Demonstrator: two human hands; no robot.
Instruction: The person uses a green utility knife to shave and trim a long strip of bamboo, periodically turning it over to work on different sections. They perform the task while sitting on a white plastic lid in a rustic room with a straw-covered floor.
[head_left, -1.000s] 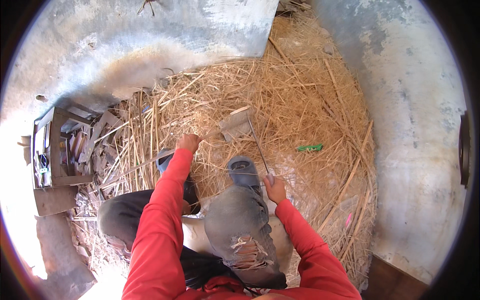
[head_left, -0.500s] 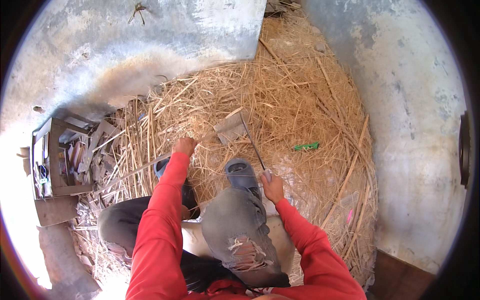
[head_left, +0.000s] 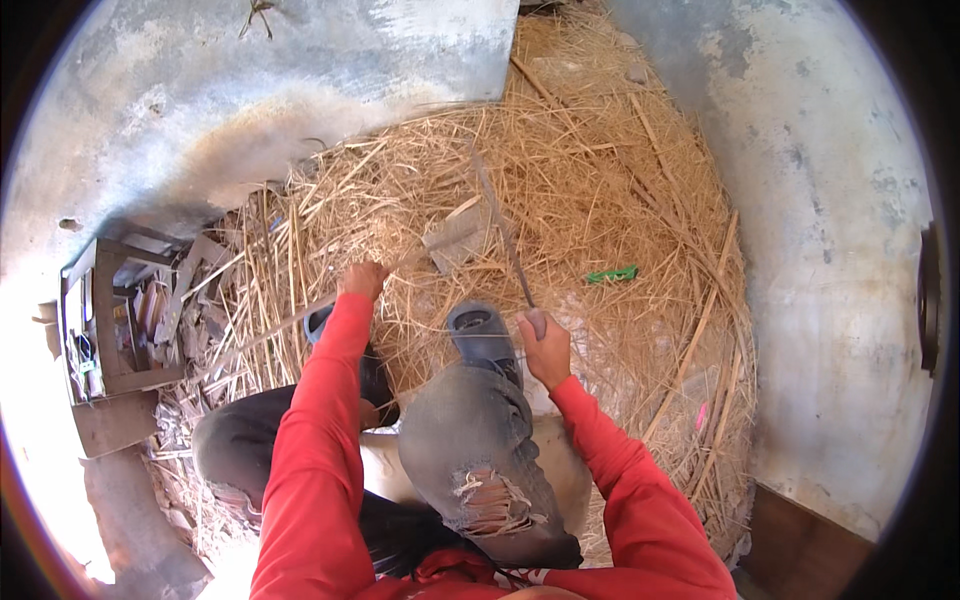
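Head view: a seated person in red sleeves and torn grey trousers is seen from above, over a heap of dry straw (head_left: 600, 200) spread on a concrete floor (head_left: 200, 130). The right hand (head_left: 545, 345) is closed in a fist around the handle of a long, thin blade (head_left: 505, 235), which runs up and away from the hand across the middle of the straw heap. The left hand (head_left: 362, 280) is closed on a bundle of straw stalks (head_left: 300, 320) at the left side of the heap; the stalks trail down and to the left from the fist. A flat grey block (head_left: 455, 238) lies on the straw just left of the blade, between the two hands and further out. A grey sandal (head_left: 483, 335) on the right foot is planted on the straw just beside the right hand. A small green object (head_left: 612, 274) lies on the straw, right of the blade. A wooden crate (head_left: 105, 330) of scrap pieces stands at the left edge of the heap.
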